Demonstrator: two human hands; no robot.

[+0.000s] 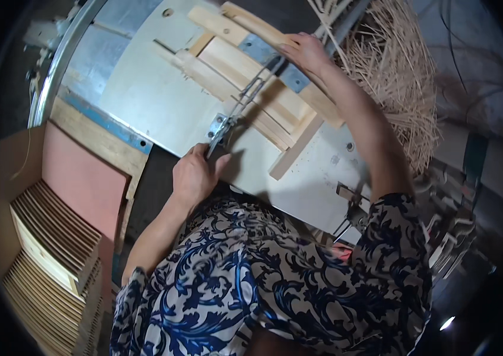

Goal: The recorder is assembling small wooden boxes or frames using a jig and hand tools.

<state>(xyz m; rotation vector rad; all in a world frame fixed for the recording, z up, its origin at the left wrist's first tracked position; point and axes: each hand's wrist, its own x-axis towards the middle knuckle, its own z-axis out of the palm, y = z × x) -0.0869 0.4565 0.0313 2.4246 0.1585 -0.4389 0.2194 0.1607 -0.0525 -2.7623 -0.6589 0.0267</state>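
Note:
A wooden jig [316, 107] made of pale rails and blocks lies on a light-coloured work table [144, 101]. Across it runs a metal toggle clamp [251, 89] with linked bars, fixed to a small plate near the table's front edge. My left hand [194, 177] has its fingers curled round the near end of the clamp's lever, the thumb sticking out to the side. At the jig's far side my right hand [309, 54] is closed over the outer wooden rail, beside the metal plates screwed to it. Pale wood strips [227, 65] lie inside the jig.
A large heap of thin wood offcuts [388, 77] lies beyond the table at right. On the left, a cardboard box [11, 157] holds stacked slatted wooden pieces [55, 225] beside a pink board [85, 172]. A metal rail [55, 77] curves along the far left. Metal brackets [453, 243] lie at lower right.

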